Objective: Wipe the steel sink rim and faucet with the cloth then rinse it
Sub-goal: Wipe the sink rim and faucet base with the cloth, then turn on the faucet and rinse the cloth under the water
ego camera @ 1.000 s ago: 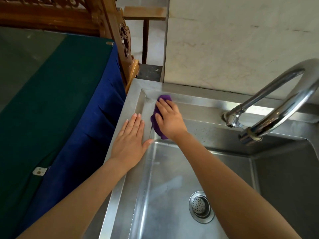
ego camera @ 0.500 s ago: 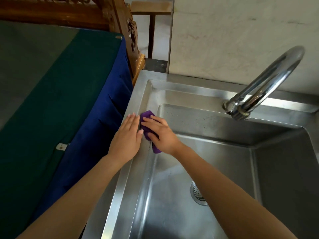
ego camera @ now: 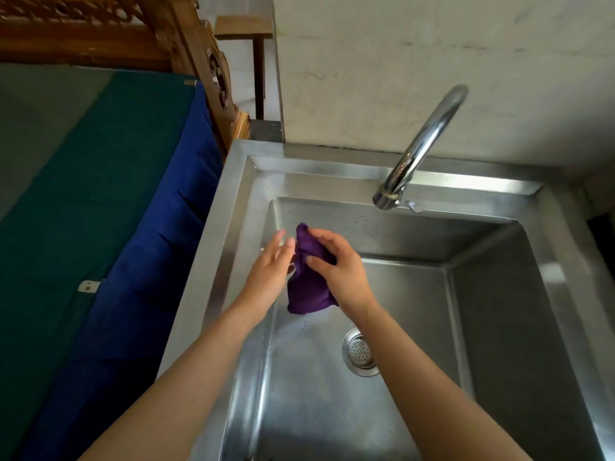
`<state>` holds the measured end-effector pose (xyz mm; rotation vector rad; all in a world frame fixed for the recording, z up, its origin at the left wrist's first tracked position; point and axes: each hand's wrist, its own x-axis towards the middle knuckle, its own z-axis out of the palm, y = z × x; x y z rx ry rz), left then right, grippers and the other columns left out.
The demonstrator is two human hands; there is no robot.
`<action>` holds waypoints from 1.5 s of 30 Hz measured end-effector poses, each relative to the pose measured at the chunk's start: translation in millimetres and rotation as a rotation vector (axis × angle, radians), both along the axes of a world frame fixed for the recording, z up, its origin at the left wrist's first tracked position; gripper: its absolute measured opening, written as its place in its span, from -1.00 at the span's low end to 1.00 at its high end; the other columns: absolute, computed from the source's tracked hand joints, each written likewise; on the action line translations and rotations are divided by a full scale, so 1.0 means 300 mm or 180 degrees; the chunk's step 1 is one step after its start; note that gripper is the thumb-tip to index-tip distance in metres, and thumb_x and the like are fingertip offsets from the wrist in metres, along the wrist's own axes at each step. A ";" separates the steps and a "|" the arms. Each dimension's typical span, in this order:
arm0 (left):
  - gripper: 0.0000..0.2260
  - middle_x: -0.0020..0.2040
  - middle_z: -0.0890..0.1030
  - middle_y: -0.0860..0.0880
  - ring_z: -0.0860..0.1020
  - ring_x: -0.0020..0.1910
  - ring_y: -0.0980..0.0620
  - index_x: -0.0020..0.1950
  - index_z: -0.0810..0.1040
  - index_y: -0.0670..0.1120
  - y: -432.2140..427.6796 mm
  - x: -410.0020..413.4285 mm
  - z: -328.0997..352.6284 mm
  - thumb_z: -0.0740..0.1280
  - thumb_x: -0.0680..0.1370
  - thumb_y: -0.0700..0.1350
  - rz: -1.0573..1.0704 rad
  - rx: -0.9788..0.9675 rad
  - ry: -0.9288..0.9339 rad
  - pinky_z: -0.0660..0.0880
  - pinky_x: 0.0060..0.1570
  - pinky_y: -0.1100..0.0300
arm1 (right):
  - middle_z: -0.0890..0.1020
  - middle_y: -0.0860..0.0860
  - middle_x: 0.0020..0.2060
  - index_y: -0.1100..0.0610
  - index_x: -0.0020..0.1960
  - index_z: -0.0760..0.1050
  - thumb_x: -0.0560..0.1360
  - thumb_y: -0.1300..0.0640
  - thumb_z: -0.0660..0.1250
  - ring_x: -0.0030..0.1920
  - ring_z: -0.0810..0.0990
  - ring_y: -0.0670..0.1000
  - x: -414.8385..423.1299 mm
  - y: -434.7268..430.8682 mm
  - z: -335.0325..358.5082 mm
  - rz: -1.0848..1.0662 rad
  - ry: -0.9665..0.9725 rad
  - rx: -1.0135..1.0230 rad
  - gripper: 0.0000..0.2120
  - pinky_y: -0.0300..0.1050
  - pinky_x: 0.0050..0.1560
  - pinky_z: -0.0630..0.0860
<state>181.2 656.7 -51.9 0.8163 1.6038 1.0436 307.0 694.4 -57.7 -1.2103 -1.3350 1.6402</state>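
Note:
A purple cloth [ego camera: 307,291] hangs bunched above the left side of the steel sink basin. My right hand [ego camera: 336,264] grips its upper part. My left hand [ego camera: 271,269] is beside the cloth with fingers spread, its fingertips at the cloth's left edge; whether it holds the cloth is unclear. The steel sink rim [ego camera: 219,227] runs along the left and the back. The curved chrome faucet [ego camera: 422,148] arches over the back rim, its spout end near the back wall of the basin. No water is running.
A round drain strainer [ego camera: 360,352] sits in the basin floor. Left of the sink lies a surface covered with green and blue fabric [ego camera: 109,194]. Carved wooden furniture [ego camera: 199,61] stands at the back left. A pale wall [ego camera: 432,44] rises behind the faucet.
My right hand lifted the cloth off the left rim and brought it over the basin. My left hand left the rim and came up beside the cloth.

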 end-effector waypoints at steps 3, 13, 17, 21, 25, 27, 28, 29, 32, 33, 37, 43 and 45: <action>-0.61 0.25 0.56 0.00 0.52 0.22 0.05 0.27 0.44 0.18 0.050 0.103 0.007 0.18 0.46 0.21 -0.0228 -0.0019 -0.0398 0.41 0.30 -0.02 | 0.56 0.03 0.23 0.12 0.27 0.44 0.42 0.41 0.29 0.24 0.51 -0.03 0.067 0.026 0.036 0.0148 -0.0226 0.0054 -0.54 -0.12 0.32 0.41; -0.92 -0.11 0.62 -0.07 0.57 -0.11 -0.03 0.01 0.55 -0.07 0.143 0.279 0.012 0.31 0.53 -0.19 0.0129 -0.0178 -0.0885 0.52 -0.03 0.09 | 0.47 0.07 0.32 0.19 0.37 0.32 0.57 0.28 0.15 0.32 0.43 -0.02 0.305 0.105 0.095 -0.0015 -0.0705 -0.0167 -0.63 -0.24 0.30 0.31; -0.82 -0.05 0.61 -0.07 0.57 -0.06 -0.04 0.14 0.51 -0.12 0.165 0.286 0.005 0.28 0.54 -0.25 0.0502 -0.0132 -0.1254 0.50 0.09 0.05 | 0.55 0.17 0.21 0.27 0.29 0.37 0.58 0.07 0.16 0.23 0.49 0.15 0.424 0.219 0.103 -0.1005 -0.1995 -0.0030 -0.63 -0.18 0.11 0.35; -0.77 -0.04 0.60 -0.07 0.55 -0.02 -0.05 0.20 0.48 -0.16 0.169 0.295 -0.008 0.26 0.55 -0.26 0.0558 -0.0114 -0.1372 0.49 0.05 0.12 | 0.61 0.21 0.04 0.32 0.20 0.42 0.56 -0.07 0.14 -0.02 0.60 0.18 0.418 0.372 0.075 -0.0712 -0.2060 -0.0338 -0.53 0.02 0.10 0.48; -0.72 0.00 0.60 -0.06 0.56 0.00 -0.01 0.27 0.45 -0.14 0.170 0.299 -0.041 0.26 0.55 -0.25 0.0561 -0.0125 -0.1506 0.51 -0.04 0.16 | 0.57 0.17 -0.23 0.25 -0.14 0.47 0.56 -0.11 0.14 -0.42 0.43 0.02 0.374 0.440 0.076 -0.0244 -0.1990 -0.0354 -0.59 -0.04 -0.24 0.46; -0.72 -0.01 0.60 -0.03 0.57 -0.01 0.01 0.26 0.45 -0.13 0.169 0.298 -0.059 0.25 0.55 -0.26 0.0624 -0.0119 -0.1593 0.51 -0.11 0.19 | 0.51 0.17 -0.30 0.28 -0.14 0.53 0.53 -0.14 0.18 -0.46 0.37 0.04 0.366 0.455 0.078 -0.0105 -0.2092 -0.0347 -0.53 -0.05 -0.28 0.39; -0.72 -0.02 0.61 -0.03 0.57 -0.02 0.02 0.26 0.45 -0.12 0.168 0.296 -0.066 0.25 0.55 -0.26 0.0642 -0.0105 -0.1623 0.52 -0.15 0.22 | 0.48 0.14 -0.35 0.29 -0.11 0.56 0.52 -0.15 0.20 -0.47 0.35 0.03 0.363 0.459 0.076 -0.0074 -0.2093 -0.0388 -0.52 -0.08 -0.33 0.36; -0.72 -0.02 0.61 -0.02 0.57 -0.02 0.03 0.27 0.45 -0.12 0.165 0.295 -0.072 0.25 0.56 -0.25 0.0640 -0.0089 -0.1651 0.53 -0.17 0.24 | 0.44 0.10 -0.40 0.27 -0.11 0.57 0.51 -0.16 0.21 -0.48 0.32 0.02 0.362 0.463 0.075 -0.0040 -0.2089 -0.0433 -0.53 -0.12 -0.38 0.32; -0.71 0.04 0.61 -0.04 0.58 0.02 0.05 0.30 0.44 -0.12 0.158 0.288 -0.087 0.23 0.57 -0.20 0.0613 -0.0051 -0.1784 0.55 -0.13 0.24 | 0.37 0.03 -0.48 0.17 -0.32 0.53 0.53 -0.11 0.20 -0.50 0.28 0.01 0.365 0.472 0.070 0.0088 -0.2129 -0.0414 -0.58 -0.18 -0.46 0.26; -0.70 0.07 0.61 -0.05 0.58 0.05 0.03 0.31 0.43 -0.13 0.155 0.287 -0.092 0.22 0.58 -0.17 0.0616 -0.0045 -0.1823 0.54 -0.06 0.20 | 0.36 0.03 -0.49 0.14 -0.37 0.50 0.53 -0.09 0.20 -0.50 0.28 0.02 0.367 0.477 0.066 0.0114 -0.2140 -0.0368 -0.59 -0.17 -0.46 0.26; -0.66 0.15 0.58 -0.07 0.55 0.13 0.01 0.37 0.39 -0.12 0.149 0.282 -0.108 0.18 0.60 -0.10 0.0658 -0.0038 -0.1852 0.51 0.05 0.14 | 0.37 0.05 -0.50 0.13 -0.43 0.43 0.53 -0.04 0.22 -0.50 0.32 0.03 0.370 0.487 0.058 0.0115 -0.2189 -0.0274 -0.59 -0.15 -0.44 0.30; -0.70 0.09 0.60 -0.04 0.58 0.06 0.06 0.34 0.41 -0.11 0.148 0.279 -0.095 0.17 0.61 -0.13 0.0687 0.0097 -0.1850 0.58 0.01 0.19 | 0.41 0.04 -0.49 0.14 -0.47 0.38 0.51 0.00 0.24 -0.49 0.37 0.03 0.360 0.501 0.057 -0.0011 -0.2316 -0.0194 -0.59 -0.16 -0.41 0.37; -0.68 0.12 0.59 -0.06 0.56 0.09 0.04 0.35 0.40 -0.12 0.149 0.274 -0.088 0.17 0.61 -0.13 0.0700 0.0121 -0.1847 0.52 0.11 0.13 | 0.42 0.04 -0.49 0.14 -0.46 0.38 0.50 -0.01 0.24 -0.49 0.38 0.03 0.356 0.504 0.057 -0.0017 -0.2386 -0.0168 -0.59 -0.17 -0.41 0.37</action>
